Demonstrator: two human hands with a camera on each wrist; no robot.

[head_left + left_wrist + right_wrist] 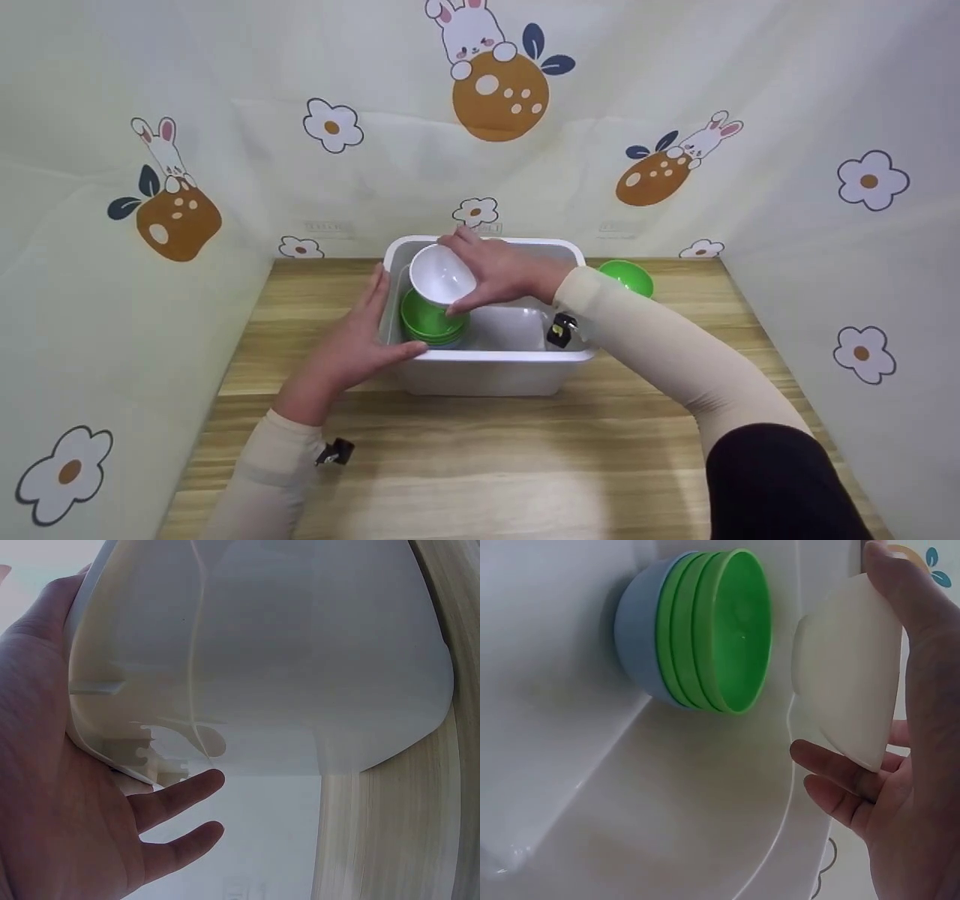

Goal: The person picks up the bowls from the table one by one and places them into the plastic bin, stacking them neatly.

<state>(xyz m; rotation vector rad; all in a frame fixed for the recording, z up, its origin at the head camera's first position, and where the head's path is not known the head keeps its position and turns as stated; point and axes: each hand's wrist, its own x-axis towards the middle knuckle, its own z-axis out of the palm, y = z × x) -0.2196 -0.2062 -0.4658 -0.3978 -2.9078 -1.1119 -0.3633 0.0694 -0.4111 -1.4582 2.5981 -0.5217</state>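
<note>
My right hand (499,270) grips a white bowl (441,274) by its rim, thumb on one side and fingers on the other. Tilted, the bowl hangs above a stack of green bowls (429,318) at the left end of a white plastic bin (480,379). In the right wrist view a gap separates the white bowl (847,671) from the stack, whose lowest bowl is a light blue bowl (639,630). My left hand (351,341) rests against the bin's left front corner with extended fingers, the thumb along the front rim.
Another green bowl (627,276) lies on the wooden table (480,465) behind the bin's right side, partly covered by the right sleeve. Patterned cloth walls (390,172) enclose the table at the back and both sides.
</note>
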